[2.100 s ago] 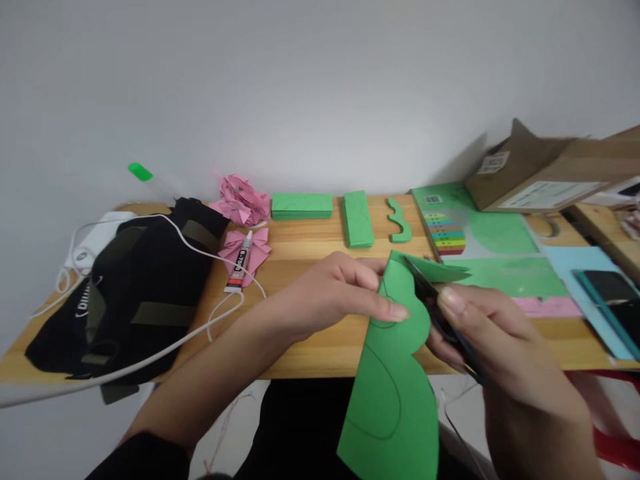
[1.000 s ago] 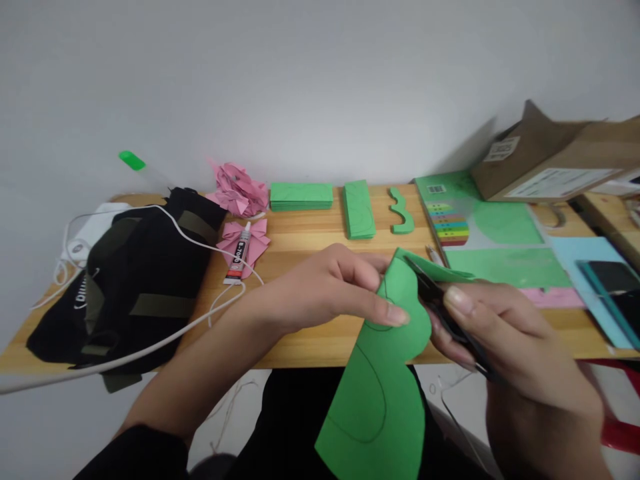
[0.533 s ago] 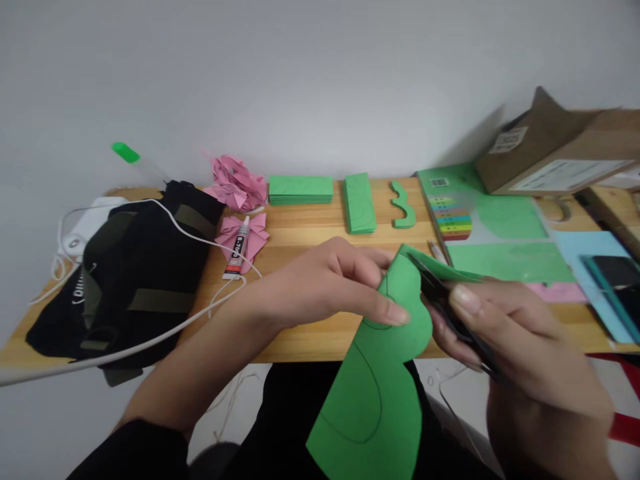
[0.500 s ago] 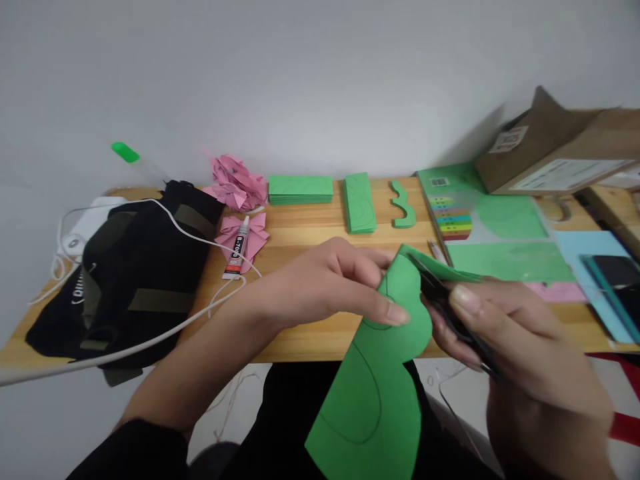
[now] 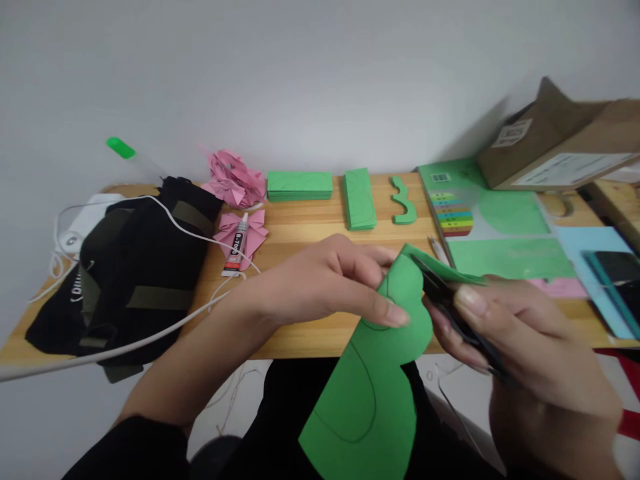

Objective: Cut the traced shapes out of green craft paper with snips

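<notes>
My left hand pinches a folded sheet of green paper with the thumb on top and the fingers behind. Curved pencil lines mark the sheet, and its right edge is cut in a wavy shape. Wrapped round black scissors, my right hand has the blades at the paper's top corner. A cut strip of the green paper bends off to the right, over the scissors. Part of the blades is hidden by the paper and my fingers.
Along the wall lie stacked green paper rectangles, a smaller green stack and a wavy green cutout. Crumpled pink paper, a glue tube and a black bag are left; a cardboard box stands right.
Both hands keep their grip on the paper and scissors. The paper's lower end has shifted slightly left, and the table scene sits a little higher in view.
</notes>
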`<act>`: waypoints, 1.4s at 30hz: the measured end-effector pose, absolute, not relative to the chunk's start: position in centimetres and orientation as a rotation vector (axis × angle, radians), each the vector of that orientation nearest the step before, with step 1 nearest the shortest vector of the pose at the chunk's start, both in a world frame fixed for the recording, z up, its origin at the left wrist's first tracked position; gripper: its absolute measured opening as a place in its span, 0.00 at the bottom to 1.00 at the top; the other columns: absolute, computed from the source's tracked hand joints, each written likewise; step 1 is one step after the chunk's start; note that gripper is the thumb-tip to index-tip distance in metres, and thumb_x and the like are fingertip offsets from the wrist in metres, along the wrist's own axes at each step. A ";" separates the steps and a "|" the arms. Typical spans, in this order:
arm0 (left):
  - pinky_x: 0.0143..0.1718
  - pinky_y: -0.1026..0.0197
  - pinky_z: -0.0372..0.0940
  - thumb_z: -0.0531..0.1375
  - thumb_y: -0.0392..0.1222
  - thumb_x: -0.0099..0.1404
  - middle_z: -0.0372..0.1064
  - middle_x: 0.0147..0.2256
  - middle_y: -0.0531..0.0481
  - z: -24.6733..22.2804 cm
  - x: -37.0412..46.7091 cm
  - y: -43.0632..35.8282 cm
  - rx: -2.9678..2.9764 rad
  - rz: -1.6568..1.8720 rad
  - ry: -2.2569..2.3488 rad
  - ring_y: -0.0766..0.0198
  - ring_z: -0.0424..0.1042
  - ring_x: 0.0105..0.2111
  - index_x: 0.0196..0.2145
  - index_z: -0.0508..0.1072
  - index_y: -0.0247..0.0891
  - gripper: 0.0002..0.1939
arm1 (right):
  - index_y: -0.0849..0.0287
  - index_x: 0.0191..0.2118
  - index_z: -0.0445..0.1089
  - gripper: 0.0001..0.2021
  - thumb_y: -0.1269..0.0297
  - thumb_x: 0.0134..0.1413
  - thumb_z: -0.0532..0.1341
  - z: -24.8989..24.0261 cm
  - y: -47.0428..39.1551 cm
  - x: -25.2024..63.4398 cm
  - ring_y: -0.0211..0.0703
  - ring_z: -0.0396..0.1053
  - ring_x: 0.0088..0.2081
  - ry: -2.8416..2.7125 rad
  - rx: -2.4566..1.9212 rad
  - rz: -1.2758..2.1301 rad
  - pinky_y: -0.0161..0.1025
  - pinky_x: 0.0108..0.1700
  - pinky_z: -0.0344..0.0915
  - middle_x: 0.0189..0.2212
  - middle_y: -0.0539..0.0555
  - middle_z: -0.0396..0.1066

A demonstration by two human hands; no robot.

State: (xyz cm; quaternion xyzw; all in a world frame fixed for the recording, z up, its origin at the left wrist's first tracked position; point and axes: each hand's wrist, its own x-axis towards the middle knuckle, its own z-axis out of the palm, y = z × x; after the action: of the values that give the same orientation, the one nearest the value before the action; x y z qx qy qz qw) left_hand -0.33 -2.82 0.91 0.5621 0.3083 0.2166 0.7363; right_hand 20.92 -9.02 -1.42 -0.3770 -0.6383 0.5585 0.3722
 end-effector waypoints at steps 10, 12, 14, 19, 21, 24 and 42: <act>0.55 0.56 0.63 0.68 0.33 0.53 0.75 0.36 0.48 0.3 -0.6 -2.4 1.284 0.395 0.571 0.58 0.74 0.43 0.14 0.72 0.35 0.14 | 0.55 0.23 0.68 0.23 0.54 0.71 0.53 -1.7 -8.9 21.6 0.33 0.55 0.15 -1.591 -1.000 1.533 0.34 0.17 0.51 0.12 0.46 0.60; 0.54 0.55 0.64 0.68 0.33 0.54 0.76 0.37 0.48 0.2 -0.6 -2.3 1.277 0.395 0.577 0.57 0.74 0.44 0.16 0.75 0.36 0.12 | 0.56 0.24 0.69 0.23 0.52 0.70 0.53 -1.9 -8.8 21.7 0.34 0.55 0.15 -1.562 -1.024 1.579 0.34 0.17 0.50 0.12 0.46 0.60; 0.54 0.55 0.64 0.68 0.33 0.54 0.77 0.37 0.48 0.2 -0.5 -2.1 1.271 0.395 0.585 0.57 0.75 0.45 0.17 0.77 0.38 0.11 | 0.57 0.24 0.69 0.23 0.50 0.69 0.54 -2.1 -8.6 21.8 0.33 0.54 0.15 -1.508 -1.058 1.621 0.34 0.17 0.49 0.12 0.46 0.60; 0.51 0.58 0.64 0.69 0.32 0.54 0.74 0.32 0.50 -0.3 0.4 -1.2 1.212 0.394 0.595 0.62 0.73 0.40 0.15 0.76 0.37 0.12 | 0.57 0.24 0.69 0.22 0.49 0.67 0.57 -2.6 -7.7 21.8 0.33 0.52 0.15 -1.392 -1.027 1.686 0.33 0.16 0.49 0.12 0.45 0.59; 0.46 0.60 0.65 0.69 0.31 0.52 0.72 0.30 0.52 -0.7 0.9 -0.8 1.150 0.396 0.605 0.66 0.71 0.34 0.15 0.74 0.35 0.12 | 0.58 0.25 0.69 0.23 0.48 0.67 0.56 -3.0 -7.2 21.9 0.33 0.53 0.15 -1.354 -1.015 1.720 0.33 0.17 0.50 0.13 0.46 0.60; 0.45 0.60 0.65 0.70 0.34 0.50 0.70 0.28 0.52 -1.6 1.4 -0.1 1.137 0.403 0.668 0.68 0.69 0.32 0.12 0.71 0.34 0.15 | 0.59 0.27 0.70 0.23 0.46 0.66 0.56 -3.7 -6.7 22.6 0.33 0.53 0.14 -1.286 -1.022 1.796 0.32 0.16 0.48 0.13 0.45 0.59; 0.58 0.57 0.63 0.68 0.37 0.60 0.77 0.51 0.47 -4.1 2.8 -2.0 1.268 0.790 0.785 0.56 0.73 0.56 0.28 0.84 0.41 0.04 | 0.58 0.29 0.72 0.09 0.59 0.55 0.68 -5.6 -7.0 19.7 0.32 0.53 0.17 -1.050 -1.162 1.279 0.32 0.17 0.50 0.16 0.43 0.58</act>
State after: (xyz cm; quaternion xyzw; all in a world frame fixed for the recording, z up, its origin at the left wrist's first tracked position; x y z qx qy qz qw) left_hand 2.78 -1.96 -4.10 0.5614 0.3473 0.3497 0.6647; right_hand 19.65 -7.02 -5.60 -0.4869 -0.4401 0.5359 0.5311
